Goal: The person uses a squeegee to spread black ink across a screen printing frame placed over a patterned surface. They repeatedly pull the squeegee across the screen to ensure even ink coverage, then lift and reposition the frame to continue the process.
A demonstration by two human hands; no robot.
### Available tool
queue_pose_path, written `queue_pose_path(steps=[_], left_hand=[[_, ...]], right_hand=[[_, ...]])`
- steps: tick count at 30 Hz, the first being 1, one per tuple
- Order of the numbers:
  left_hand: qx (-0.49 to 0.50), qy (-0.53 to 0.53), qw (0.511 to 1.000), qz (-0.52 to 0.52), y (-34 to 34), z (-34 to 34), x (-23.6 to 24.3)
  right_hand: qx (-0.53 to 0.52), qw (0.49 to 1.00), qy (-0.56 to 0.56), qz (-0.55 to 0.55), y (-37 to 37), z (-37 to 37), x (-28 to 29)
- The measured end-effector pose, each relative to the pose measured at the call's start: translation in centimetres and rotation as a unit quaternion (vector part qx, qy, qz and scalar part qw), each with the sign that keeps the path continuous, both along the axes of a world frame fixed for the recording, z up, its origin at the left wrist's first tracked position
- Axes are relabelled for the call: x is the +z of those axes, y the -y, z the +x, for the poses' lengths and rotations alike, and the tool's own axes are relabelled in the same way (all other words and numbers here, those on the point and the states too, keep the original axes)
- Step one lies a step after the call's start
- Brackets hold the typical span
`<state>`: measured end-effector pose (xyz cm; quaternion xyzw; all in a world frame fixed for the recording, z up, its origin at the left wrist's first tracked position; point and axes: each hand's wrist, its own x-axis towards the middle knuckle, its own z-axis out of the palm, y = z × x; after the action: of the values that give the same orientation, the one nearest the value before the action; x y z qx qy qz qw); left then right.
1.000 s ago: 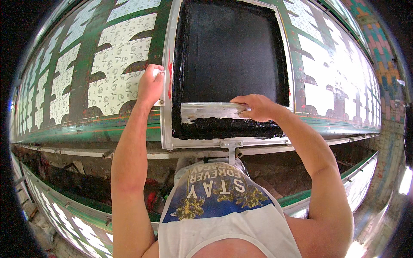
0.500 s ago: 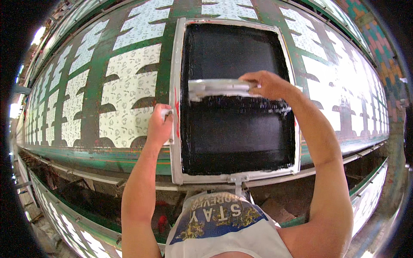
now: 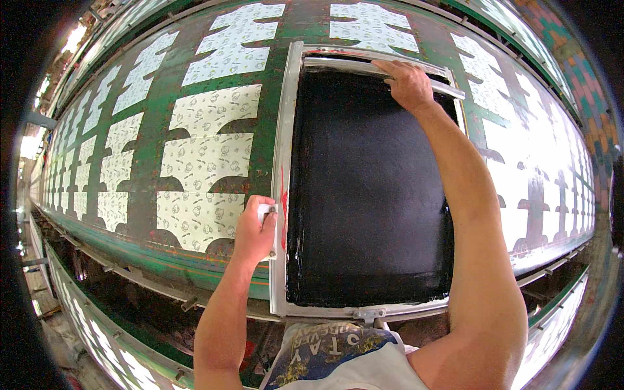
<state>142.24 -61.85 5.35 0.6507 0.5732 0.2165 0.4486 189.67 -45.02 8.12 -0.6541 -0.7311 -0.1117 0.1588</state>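
A metal-framed printing screen (image 3: 370, 195), coated black, lies flat on the green table, a pale squeegee (image 3: 364, 67) across its far end.

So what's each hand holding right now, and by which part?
Left hand grips the screen frame at its left rail; right hand holds the squeegee along its top edge.

A long green worktop (image 3: 273, 140) runs across the view. White patterned cloth pieces (image 3: 201, 159) lie on it in rows. A metal-framed black printing screen (image 3: 370, 195) rests flat on it.
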Motion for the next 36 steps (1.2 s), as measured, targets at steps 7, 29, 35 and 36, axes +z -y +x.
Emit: queue_pose_path(steps=[7,29,35,36], left_hand=[[-0.002,0.015,1.0,0.006,0.0,-0.3,-0.6],[-0.033,0.021,0.997,0.068,-0.1,-0.5,-1.3],[-0.036,0.028,0.995,0.084,-0.3,-0.6,-1.8],[-0.031,0.025,0.997,0.07,-0.2,-0.6,-1.7]], right_hand=[[-0.083,0.979,0.062,-0.176,-4.2,3.6,1.3],[0.011,0.975,0.055,-0.216,6.8,-1.3,4.1],[-0.009,0.959,0.019,-0.281,15.2,-5.0,4.8],[-0.01,0.958,0.011,-0.288,16.8,-5.8,4.9]])
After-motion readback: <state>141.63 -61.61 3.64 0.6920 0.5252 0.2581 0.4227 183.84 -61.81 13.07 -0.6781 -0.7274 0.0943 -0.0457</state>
